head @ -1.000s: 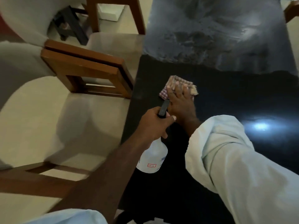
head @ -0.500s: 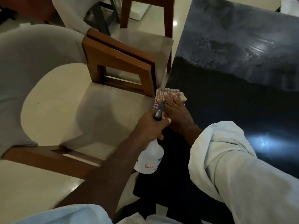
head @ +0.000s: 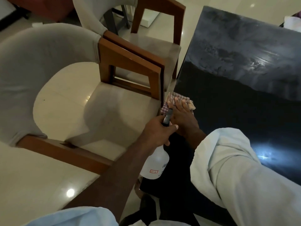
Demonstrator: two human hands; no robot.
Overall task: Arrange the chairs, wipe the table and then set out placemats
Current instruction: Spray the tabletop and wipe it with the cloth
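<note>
chair armrest (head: 130,66) crowding table (head: 244,98) edge

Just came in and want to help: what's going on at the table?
A person is wiping the black table. The right hand presses a checked cloth flat at the table's edge, beside the nearer chair. The left hand grips a white spray bottle by its neck. The table's far part looks smeared.
</note>
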